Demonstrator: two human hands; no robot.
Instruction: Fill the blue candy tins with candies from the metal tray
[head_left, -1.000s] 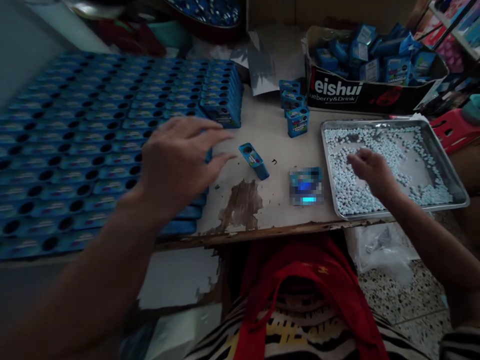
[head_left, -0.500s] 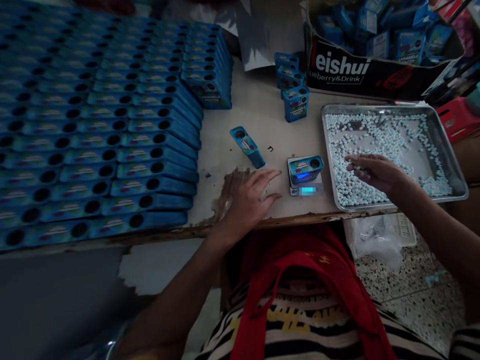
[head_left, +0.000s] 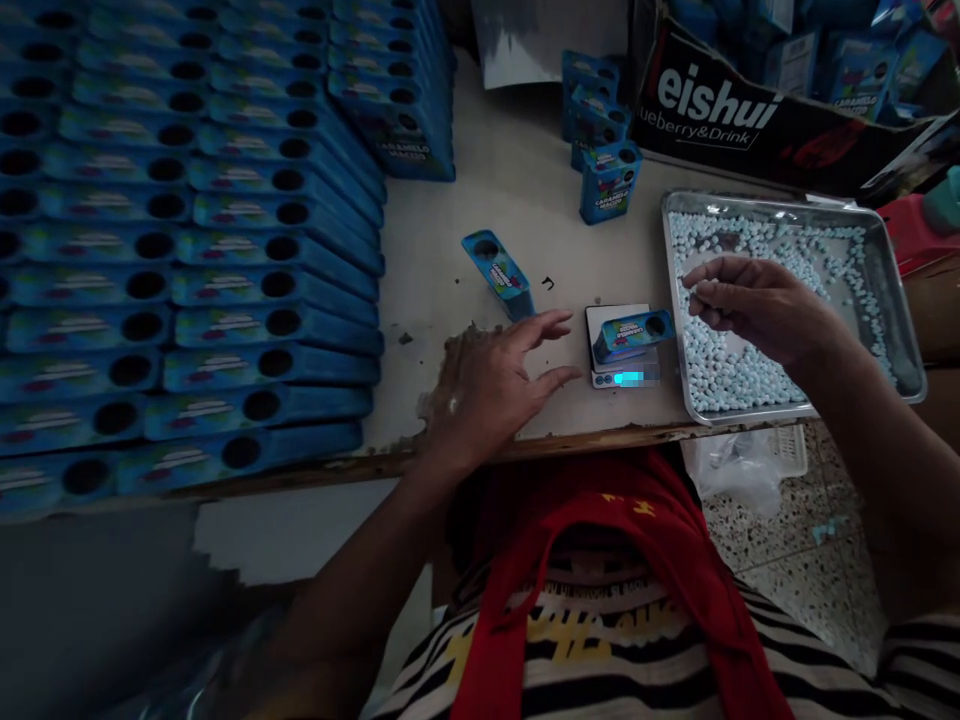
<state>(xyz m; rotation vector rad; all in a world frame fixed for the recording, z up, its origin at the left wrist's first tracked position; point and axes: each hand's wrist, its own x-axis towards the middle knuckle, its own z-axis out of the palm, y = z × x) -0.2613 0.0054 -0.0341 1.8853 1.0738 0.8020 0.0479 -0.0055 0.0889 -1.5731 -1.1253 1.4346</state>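
Note:
Above the left part of a metal tray point(head_left: 795, 410) of small pale-blue candies point(head_left: 720, 375), my right hand point(head_left: 765, 305) is closed in a pinch. Pale bits show at its fingertips; the rest of what it holds is hidden by the fingers. Left of the tray, a blue candy box point(head_left: 630, 334) lies on a small digital scale point(head_left: 600, 380) with a lit display, the box's round dark opening facing right. My left hand point(head_left: 502, 385) hovers open beside the scale, thumb and fingers apart, holding nothing. Just beyond its fingers, another blue box point(head_left: 499, 272) stands tilted on the table.
Stacked rows of blue boxes point(head_left: 232, 255) fill the left side. Several upright boxes point(head_left: 609, 185) stand at the back, near a black carton point(head_left: 735, 120) full of more boxes. The table's worn front edge point(head_left: 405, 460) runs before my red apron point(head_left: 585, 510).
My right hand has shifted left over the tray, toward its left rim, fingers still pinched. My left hand has opened a little wider near the scale. The camera view has shifted.

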